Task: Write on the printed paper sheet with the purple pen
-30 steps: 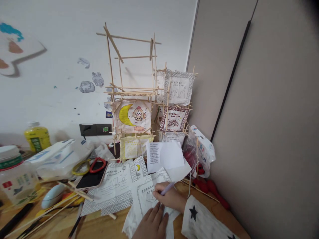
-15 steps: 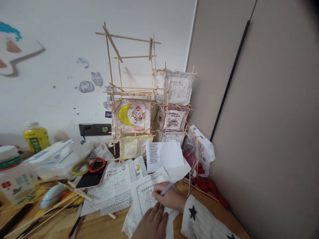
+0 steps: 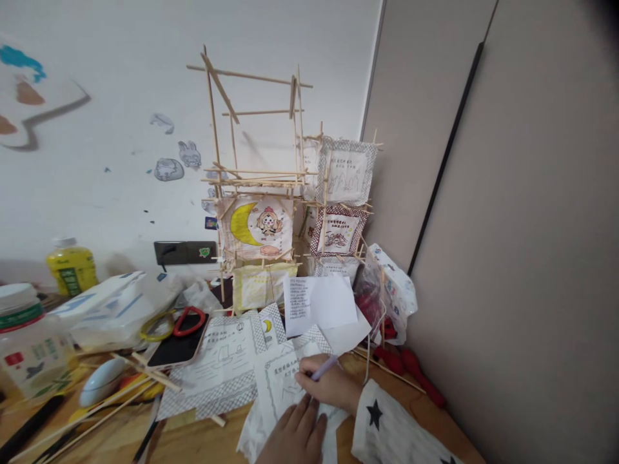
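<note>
My right hand (image 3: 333, 386) grips a lilac pen (image 3: 324, 367) with its tip on a printed paper panel (image 3: 279, 381) that lies on the wooden table (image 3: 203, 441). My left hand (image 3: 296, 435) rests flat on the lower part of that same sheet, fingers together. A white sleeve with black stars (image 3: 393, 425) covers my right wrist. Behind the sheet stands a tall frame of bamboo sticks (image 3: 256, 174) with drawn paper panels, one showing a yellow moon (image 3: 256, 227).
Another patterned sheet (image 3: 220, 364), a black phone (image 3: 178, 348), red and yellow rings (image 3: 171, 322), loose bamboo sticks (image 3: 101, 412), a white tissue pack (image 3: 113, 306), a yellow bottle (image 3: 72, 267) and a jar (image 3: 26, 338) crowd the left. A grey wall panel (image 3: 507, 258) closes the right.
</note>
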`<state>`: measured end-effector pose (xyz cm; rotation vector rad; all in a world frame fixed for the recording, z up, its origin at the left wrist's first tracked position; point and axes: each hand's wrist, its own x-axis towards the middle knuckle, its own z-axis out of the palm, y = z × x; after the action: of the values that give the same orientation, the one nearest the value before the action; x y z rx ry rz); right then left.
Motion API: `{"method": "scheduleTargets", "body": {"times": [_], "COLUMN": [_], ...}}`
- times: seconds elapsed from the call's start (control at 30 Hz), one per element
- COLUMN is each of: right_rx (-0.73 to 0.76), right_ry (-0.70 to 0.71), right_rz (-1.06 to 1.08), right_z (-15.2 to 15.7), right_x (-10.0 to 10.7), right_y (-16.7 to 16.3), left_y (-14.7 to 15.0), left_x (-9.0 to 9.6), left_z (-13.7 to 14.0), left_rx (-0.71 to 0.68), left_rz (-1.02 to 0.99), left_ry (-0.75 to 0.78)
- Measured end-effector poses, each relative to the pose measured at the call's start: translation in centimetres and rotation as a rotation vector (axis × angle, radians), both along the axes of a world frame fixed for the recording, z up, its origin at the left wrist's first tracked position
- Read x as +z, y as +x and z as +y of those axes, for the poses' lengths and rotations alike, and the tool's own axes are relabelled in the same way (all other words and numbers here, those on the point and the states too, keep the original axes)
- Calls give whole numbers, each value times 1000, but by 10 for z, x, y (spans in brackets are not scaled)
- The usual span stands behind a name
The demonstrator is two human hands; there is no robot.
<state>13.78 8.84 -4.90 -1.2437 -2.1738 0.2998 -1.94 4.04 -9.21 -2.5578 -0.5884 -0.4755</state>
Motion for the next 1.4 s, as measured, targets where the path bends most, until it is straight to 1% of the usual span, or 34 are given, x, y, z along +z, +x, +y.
{"method": "scheduleTargets", "body": {"times": [0.2, 0.4, 0.5, 0.8, 1.03, 1.17, 1.4], "right_rx": [7, 3, -16, 1, 16, 11, 15], "right_ry": [-16, -17, -17, -35, -46, -38, -21], "right_rz": [13, 5, -8, 8, 24, 26, 22], "right_z": [0, -2, -2, -3, -1, -1, -2], "right_x": [0, 4, 3, 6, 2, 3, 5], "right_y": [0, -1, -1, -1, 0, 0, 0], "left_y": [0, 0, 0, 0, 0, -1, -1], "left_x": [1, -3, -5, -2, -3, -2, -4], "left_z": [2, 2, 3, 3, 5, 4, 4], "left_rx": [-16, 9, -1, -12, -10, -13, -22], "left_rz": [9, 35, 50, 11, 10, 23, -29], "left_ry": [10, -16, -4, 29, 18, 20, 59]}}
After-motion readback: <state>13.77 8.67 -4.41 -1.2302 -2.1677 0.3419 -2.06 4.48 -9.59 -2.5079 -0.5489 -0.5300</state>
